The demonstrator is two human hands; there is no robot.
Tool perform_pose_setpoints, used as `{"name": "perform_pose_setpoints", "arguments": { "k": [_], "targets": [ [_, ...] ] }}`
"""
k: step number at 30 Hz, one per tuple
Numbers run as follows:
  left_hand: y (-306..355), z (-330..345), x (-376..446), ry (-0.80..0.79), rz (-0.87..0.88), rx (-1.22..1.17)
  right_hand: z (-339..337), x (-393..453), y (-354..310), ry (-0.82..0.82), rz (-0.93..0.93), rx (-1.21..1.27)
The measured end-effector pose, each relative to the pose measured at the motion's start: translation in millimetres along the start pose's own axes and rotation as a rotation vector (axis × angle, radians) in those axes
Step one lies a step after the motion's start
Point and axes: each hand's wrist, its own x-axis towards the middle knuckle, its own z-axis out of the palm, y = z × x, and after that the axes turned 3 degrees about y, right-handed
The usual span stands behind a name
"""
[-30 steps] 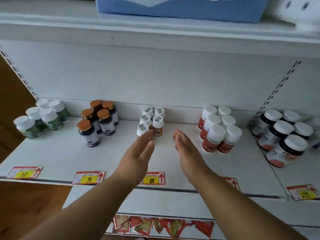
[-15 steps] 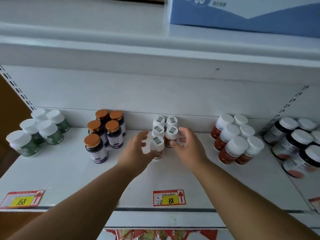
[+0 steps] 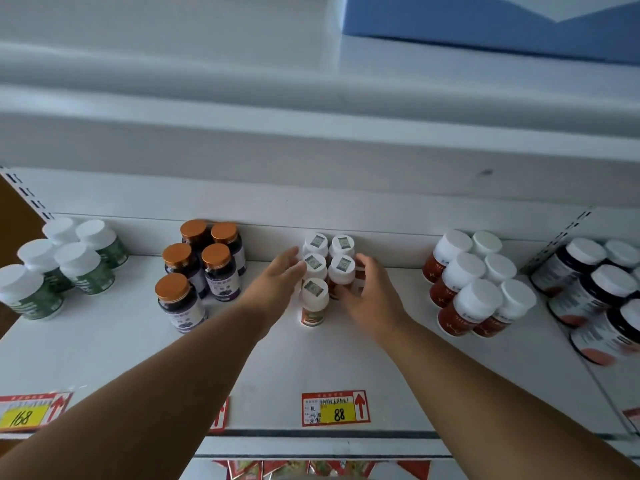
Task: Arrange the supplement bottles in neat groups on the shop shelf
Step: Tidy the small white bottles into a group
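Observation:
Several small white-capped bottles (image 3: 315, 263) with stickers on their lids stand in a tight cluster at the back middle of the white shelf (image 3: 311, 362). One more of them (image 3: 313, 299) stands alone in front. My left hand (image 3: 277, 282) lies with straight fingers against the cluster's left side. My right hand (image 3: 370, 299) curls thumb and fingers round another small bottle (image 3: 359, 278) at the cluster's right edge; that bottle is mostly hidden by the hand.
Green-label bottles (image 3: 83, 268) stand far left and orange-capped dark bottles (image 3: 207, 268) left of centre. Red-label bottles (image 3: 474, 292) and larger dark bottles (image 3: 595, 289) stand on the right. A price tag marked 88 (image 3: 334, 408) sits on the front edge. A blue box (image 3: 485, 26) sits on the shelf above.
Both hands reached forward from open air over the shelf to the small bottles' cluster. The right hand closed round a bottle at its right side. The view moved closer.

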Motion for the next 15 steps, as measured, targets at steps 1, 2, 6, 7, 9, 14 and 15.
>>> {"name": "perform_pose_setpoints", "arguments": {
  "k": [1,2,6,7,9,14,15],
  "targets": [
    [-0.5,1.1,5.3,0.018,0.006,0.04,0.4,0.6,1.4,-0.025,0.013,-0.007],
    [-1.3,0.9,10.3,0.04,0.017,0.119,1.1,2.2,2.5,-0.041,0.022,-0.021],
    [2.2,-5.3,20.0,0.052,0.092,0.394,2.4,10.4,5.0,-0.052,0.021,-0.022],
    [2.5,-6.9,21.6,0.048,0.111,0.416,2.4,12.3,6.4,-0.056,0.027,-0.016],
    [0.5,-9.0,24.0,0.034,0.122,0.412,1.2,14.3,8.2,-0.064,0.028,-0.015],
    [-3.7,-5.7,23.5,0.042,0.134,0.384,-1.5,12.0,10.0,-0.029,-0.012,-0.019],
    [-4.1,-5.3,23.3,0.045,0.134,0.379,-1.1,11.2,10.7,0.005,-0.026,-0.025]
  ]
}}
